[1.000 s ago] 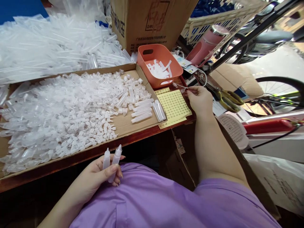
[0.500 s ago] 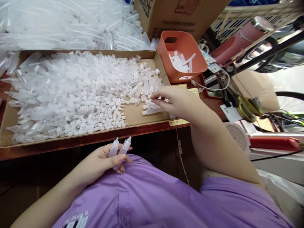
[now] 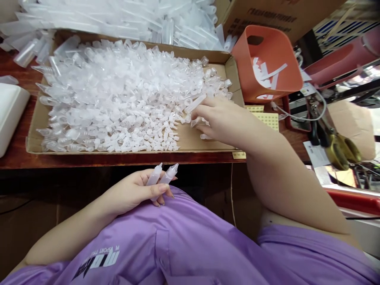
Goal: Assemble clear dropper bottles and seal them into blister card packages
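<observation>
My left hand [image 3: 145, 188] is closed around two small frosted plastic dropper bottles [image 3: 154, 176] in front of my shirt. Their narrow tips point up, and fingers and thumb cover their lower parts. My right hand [image 3: 219, 116] reaches into the right part of a shallow cardboard tray [image 3: 190, 143]. Its bent fingertips close around a small clear plastic cap [image 3: 194, 122]. Beside the index finger lies another frosted bottle [image 3: 195, 103]. The palm side and whatever lies beneath this hand are hidden. Heaped caps and small white nozzle pieces [image 3: 139, 136] fill the tray's left and middle.
Behind the tray is a large pile of translucent tubes [image 3: 118, 19]. An orange bin [image 3: 242, 59] with paper strips stands at the right, near yellow sticker sheets [image 3: 268, 120] and scissors [image 3: 338, 152]. A white box [image 3: 12, 114] sits at the left edge.
My right hand has moved left within the tray, from the small bottles at its front right to a clear cap. The view has shifted; my left hand still holds both bottles.
</observation>
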`<state>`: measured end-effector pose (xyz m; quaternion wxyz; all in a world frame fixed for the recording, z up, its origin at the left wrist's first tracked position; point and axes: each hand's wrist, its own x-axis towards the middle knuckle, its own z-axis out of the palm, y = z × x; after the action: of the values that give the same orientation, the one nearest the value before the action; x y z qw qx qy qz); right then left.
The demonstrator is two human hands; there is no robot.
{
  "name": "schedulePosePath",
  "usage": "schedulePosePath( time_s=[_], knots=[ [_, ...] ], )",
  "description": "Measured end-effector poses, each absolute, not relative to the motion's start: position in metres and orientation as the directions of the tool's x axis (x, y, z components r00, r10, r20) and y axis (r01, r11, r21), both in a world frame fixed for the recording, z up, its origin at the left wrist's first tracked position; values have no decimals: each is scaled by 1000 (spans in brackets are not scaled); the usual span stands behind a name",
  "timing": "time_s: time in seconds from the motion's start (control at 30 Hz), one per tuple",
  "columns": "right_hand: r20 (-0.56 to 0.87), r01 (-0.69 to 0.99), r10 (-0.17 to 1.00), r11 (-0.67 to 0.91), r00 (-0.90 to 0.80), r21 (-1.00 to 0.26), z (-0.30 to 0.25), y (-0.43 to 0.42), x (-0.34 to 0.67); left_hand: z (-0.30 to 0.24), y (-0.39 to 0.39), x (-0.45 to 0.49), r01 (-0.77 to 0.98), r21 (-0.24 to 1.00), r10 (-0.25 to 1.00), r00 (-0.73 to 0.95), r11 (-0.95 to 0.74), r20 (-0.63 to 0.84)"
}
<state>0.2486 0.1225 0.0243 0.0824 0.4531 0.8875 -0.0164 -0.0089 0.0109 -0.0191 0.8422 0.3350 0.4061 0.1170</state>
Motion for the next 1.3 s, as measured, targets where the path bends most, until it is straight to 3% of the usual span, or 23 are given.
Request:
schedulePosePath(
  time_s=[0.23, 0.33, 0.43, 0.57, 0.67, 0.97, 1.17, 1.3],
  knots=[
    [-138, 713, 726, 687, -673, 138, 17, 125, 249, -17, 15, -7, 74, 650, 455, 654, 757, -604],
    [-62, 716, 720, 694, -691, 76, 23, 117, 250, -18, 14, -9, 73, 634, 439, 662, 770, -608],
    [108, 701, 723, 688, -682, -187, 34, 95, 246, -18, 14, -8, 68, 620, 425, 669, 782, -610],
    [217, 481, 761, 575, -611, -662, 31, 56, 230, -15, 17, 0, 103, 644, 393, 716, 758, -577],
    [238, 355, 809, 472, -537, -807, 17, 35, 219, -12, 21, 8, 142, 675, 365, 752, 724, -549],
    [129, 343, 868, 321, -480, -883, 15, 28, 225, -10, 21, 9, 206, 757, 372, 773, 621, -515],
    [154, 262, 695, 453, -703, -852, 20, 37, 233, -9, 20, 7, 210, 763, 369, 777, 612, -509],
    [110, 242, 613, 462, -783, -854, 20, 40, 235, -9, 19, 8, 272, 786, 336, 792, 554, -511]
  ],
)
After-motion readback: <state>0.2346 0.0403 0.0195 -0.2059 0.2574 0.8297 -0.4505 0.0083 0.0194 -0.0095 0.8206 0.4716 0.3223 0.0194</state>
